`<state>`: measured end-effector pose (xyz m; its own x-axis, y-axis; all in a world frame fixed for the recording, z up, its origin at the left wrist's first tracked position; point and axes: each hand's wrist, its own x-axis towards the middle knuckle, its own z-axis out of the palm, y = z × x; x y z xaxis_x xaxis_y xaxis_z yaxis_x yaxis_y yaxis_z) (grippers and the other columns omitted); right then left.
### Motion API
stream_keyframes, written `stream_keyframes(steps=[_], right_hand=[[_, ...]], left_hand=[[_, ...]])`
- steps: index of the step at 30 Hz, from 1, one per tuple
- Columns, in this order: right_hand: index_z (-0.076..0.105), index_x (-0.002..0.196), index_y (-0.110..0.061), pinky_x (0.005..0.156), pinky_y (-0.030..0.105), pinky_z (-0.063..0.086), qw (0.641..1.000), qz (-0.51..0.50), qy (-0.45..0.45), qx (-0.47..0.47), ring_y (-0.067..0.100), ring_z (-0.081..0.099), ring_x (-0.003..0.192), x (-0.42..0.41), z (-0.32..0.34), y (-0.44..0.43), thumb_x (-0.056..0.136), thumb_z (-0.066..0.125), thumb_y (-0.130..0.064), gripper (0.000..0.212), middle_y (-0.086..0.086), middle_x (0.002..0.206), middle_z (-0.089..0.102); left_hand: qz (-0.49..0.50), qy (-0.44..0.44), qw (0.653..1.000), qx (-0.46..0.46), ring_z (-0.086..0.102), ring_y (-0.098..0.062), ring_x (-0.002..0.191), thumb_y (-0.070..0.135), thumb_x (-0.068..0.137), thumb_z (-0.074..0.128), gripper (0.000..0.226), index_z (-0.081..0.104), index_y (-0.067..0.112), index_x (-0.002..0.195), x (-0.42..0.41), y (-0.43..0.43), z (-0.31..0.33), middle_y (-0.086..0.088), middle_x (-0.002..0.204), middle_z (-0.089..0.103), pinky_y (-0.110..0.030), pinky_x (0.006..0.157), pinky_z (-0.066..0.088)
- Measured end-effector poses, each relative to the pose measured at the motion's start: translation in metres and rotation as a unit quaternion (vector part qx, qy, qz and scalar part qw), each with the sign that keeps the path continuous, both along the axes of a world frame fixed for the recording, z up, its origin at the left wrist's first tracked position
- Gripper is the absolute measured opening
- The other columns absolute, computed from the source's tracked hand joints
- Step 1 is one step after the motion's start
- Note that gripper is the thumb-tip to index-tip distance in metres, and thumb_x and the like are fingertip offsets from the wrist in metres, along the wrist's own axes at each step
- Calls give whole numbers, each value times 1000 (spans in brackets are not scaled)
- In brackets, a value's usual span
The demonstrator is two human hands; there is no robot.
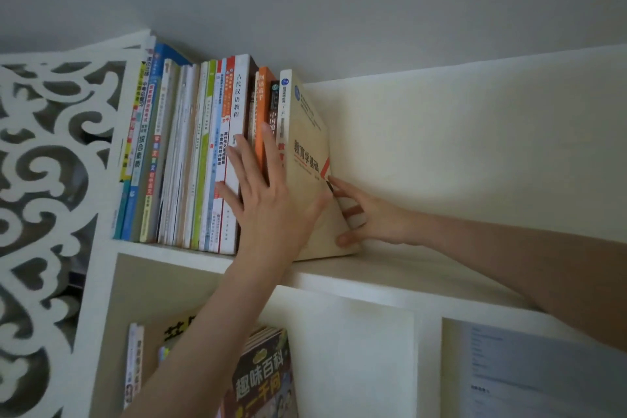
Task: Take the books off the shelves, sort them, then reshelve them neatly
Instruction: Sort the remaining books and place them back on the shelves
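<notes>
Down on the lower shelf a few books [264, 380] lean loosely. Above them, the left hand [268, 197] lies flat, fingers spread wide, on the spines of the upright row [190, 153] on the upper shelf [407, 278]. The right hand [369, 220] presses spread fingers against the cover of the beige book [307, 146] leaning at the row's right end.

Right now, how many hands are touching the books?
2. The left hand lies flat across the book spines; the right hand presses the cover of the tan book at the row's right end.
</notes>
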<state>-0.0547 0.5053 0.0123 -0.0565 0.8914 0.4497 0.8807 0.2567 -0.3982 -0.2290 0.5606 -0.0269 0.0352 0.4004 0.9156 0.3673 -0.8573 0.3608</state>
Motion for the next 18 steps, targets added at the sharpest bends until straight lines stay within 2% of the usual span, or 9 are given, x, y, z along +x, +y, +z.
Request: stream_keyframes(steps=[2,4,7,9,11,14,16,18], right_hand=[[14,147,-31,75,2,40,999,-28,-16,5,-10,54,96,-3,0,0,76,76,1,99,-14,119,43],[11,151,-31,81,8,39,996,-80,-29,13,9,45,109,-6,-2,-3,75,81,-12,105,-3,127,36],[8,152,-31,72,6,45,997,-79,-15,-3,12,50,100,-4,-8,-7,74,81,-7,110,-3,119,42],[4,152,-33,75,10,49,996,-80,7,-31,12,56,96,1,-11,-8,75,79,-4,111,0,113,51],[1,152,-34,87,23,50,994,-96,26,-36,20,58,104,5,-12,-6,75,79,-5,113,9,118,54],[9,152,-29,99,40,48,990,-132,45,-10,28,57,111,7,-14,3,70,84,-9,113,12,122,51],[20,150,-23,98,43,47,987,-160,6,15,31,56,111,2,-17,11,68,85,-12,105,15,123,49],[24,148,-19,99,42,45,981,-185,-45,28,29,54,110,-3,-18,17,67,86,-17,102,18,127,47]], left_hand=[[-6,0,1000,3,-25,-26,142,66,80,53,111,-27,23,144,-2,-4,3,-12,155,-26,-52,110,-16],[-8,6,1000,-3,-26,-24,142,68,81,48,108,-29,23,143,-5,-7,0,-11,154,-29,-50,110,-18],[29,28,995,89,-27,-24,142,67,85,38,98,-29,24,143,-7,-4,-11,-12,154,-28,-44,110,-19],[15,103,990,97,-35,-23,138,55,84,55,109,-34,26,140,-9,-2,-14,-11,149,-39,-40,112,-18],[8,182,982,45,-45,-23,131,35,77,73,128,-41,28,134,-12,1,-12,-7,138,-53,-39,111,-21],[40,176,982,45,-51,-23,125,15,72,75,133,-42,31,134,-9,4,-10,-3,131,-59,-39,106,-26],[56,156,985,47,-52,-23,123,5,71,71,130,-39,32,135,-4,4,-13,-3,132,-57,-43,107,-26],[67,145,986,46,-54,-22,120,2,72,69,128,-36,32,138,0,5,-14,-3,132,-56,-45,108,-24]])
